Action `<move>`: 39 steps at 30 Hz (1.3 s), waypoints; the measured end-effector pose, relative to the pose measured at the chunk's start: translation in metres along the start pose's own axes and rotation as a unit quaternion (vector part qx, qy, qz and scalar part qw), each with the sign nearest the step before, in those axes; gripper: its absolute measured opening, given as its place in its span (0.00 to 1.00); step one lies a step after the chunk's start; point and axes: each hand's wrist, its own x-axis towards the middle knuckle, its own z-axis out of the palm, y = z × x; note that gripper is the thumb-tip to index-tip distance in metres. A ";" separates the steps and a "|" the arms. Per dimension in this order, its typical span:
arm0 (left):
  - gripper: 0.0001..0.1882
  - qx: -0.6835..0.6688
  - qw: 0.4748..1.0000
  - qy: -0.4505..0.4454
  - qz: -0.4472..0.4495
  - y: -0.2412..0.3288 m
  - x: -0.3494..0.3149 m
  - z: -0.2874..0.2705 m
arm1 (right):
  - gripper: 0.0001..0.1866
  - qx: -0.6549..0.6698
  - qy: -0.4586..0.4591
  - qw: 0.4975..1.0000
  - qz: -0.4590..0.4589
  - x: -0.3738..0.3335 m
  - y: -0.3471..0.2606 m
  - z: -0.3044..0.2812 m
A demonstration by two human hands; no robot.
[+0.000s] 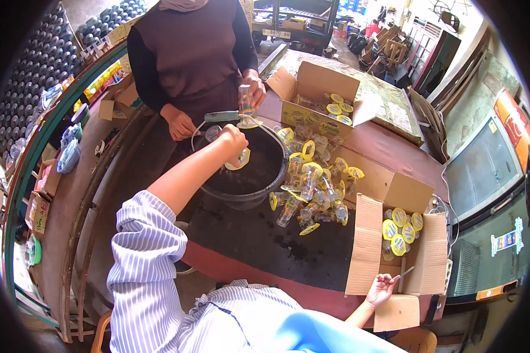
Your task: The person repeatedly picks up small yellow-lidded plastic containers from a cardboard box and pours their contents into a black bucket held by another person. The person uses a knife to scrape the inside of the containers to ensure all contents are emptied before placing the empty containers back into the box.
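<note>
Reaching in from the lower edge, a striped sleeve (pixel 147 247) is covering the upper part of the person's left arm. Near the lower right, the right hand (pixel 382 289) is pinching a thin strip (pixel 407 272), its kind unclear, with thumb and fingers brought together, beside the open near carton (pixel 397 253); yellow-lidded cups (pixel 398 231) are standing inside that carton. Farther in, a dark bucket (pixel 250 197) is standing on the black mat (pixel 241 235), its wire handle rising above the rim. Over the bucket's mouth, the left hand (pixel 234 141) is curling its fingers, nearly closed, about a lidded cup (pixel 238 159), whose body is partly hidden. To the right of the bucket, a heap of clear cups (pixel 315 188) with yellow lids is lying jumbled, some tilted and some on their sides. Beyond the bucket, a co-worker (pixel 194 59) in a brown top is holding another clear cup (pixel 245 100) near the handle. Behind the heap, a far carton (pixel 318 88) is standing open, holding more yellow-lidded cups.
</note>
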 end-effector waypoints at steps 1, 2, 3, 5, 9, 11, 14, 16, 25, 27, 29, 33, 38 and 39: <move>0.28 -0.007 1.000 -0.004 -0.019 0.001 0.001 0.002 | 0.13 -0.001 0.002 1.000 -0.001 0.000 0.000 0.001; 0.29 -0.030 0.999 -0.029 -0.028 0.000 0.002 0.003 | 0.13 -0.002 0.005 1.000 -0.001 -0.001 0.001 0.002; 0.29 -0.054 0.996 -0.049 -0.043 0.000 0.002 0.003 | 0.13 -0.004 0.005 1.000 -0.002 -0.001 0.000 0.002; 0.30 -0.103 0.988 -0.089 -0.071 -0.001 0.002 0.002 | 0.13 -0.008 0.005 1.000 -0.004 -0.001 0.000 0.002; 0.25 -0.176 0.955 -0.217 -0.094 -0.003 0.011 0.015 | 0.13 -0.003 0.004 1.000 0.004 -0.002 0.002 0.006; 0.22 -0.208 0.941 -0.233 -0.128 -0.002 0.010 0.019 | 0.13 0.001 0.003 1.000 0.006 -0.001 0.002 0.007; 0.29 -0.149 0.952 -0.243 -0.112 -0.001 0.008 0.020 | 0.13 -0.001 -0.001 1.000 0.008 0.000 0.002 0.003; 0.38 -0.095 0.964 -0.239 -0.074 0.000 0.009 0.013 | 0.13 0.002 0.005 1.000 0.004 0.000 0.001 0.002; 0.30 0.011 0.993 -0.114 -0.013 0.005 0.003 0.003 | 0.12 -0.263 0.056 0.963 0.004 -0.001 0.012 0.022; 0.32 -0.051 0.989 -0.131 -0.039 0.005 0.005 0.004 | 0.11 -0.452 0.029 0.892 0.009 -0.004 0.025 0.043; 0.33 -0.087 0.977 -0.184 -0.063 0.006 0.003 0.001 | 0.10 -0.634 -0.034 0.772 0.026 -0.008 0.036 0.062; 0.33 -0.259 0.940 -0.209 -0.071 -0.002 -0.009 -0.006 | 0.09 -0.738 -0.218 0.633 0.085 -0.013 0.059 0.083; 0.31 -0.475 0.813 -0.314 -0.121 -0.005 -0.005 0.013 | 0.14 -0.788 -0.255 0.551 0.104 -0.023 0.078 0.088; 0.31 -0.476 0.810 -0.323 -0.118 -0.007 -0.004 0.013 | 0.15 -0.790 -0.237 0.557 0.102 -0.024 0.080 0.090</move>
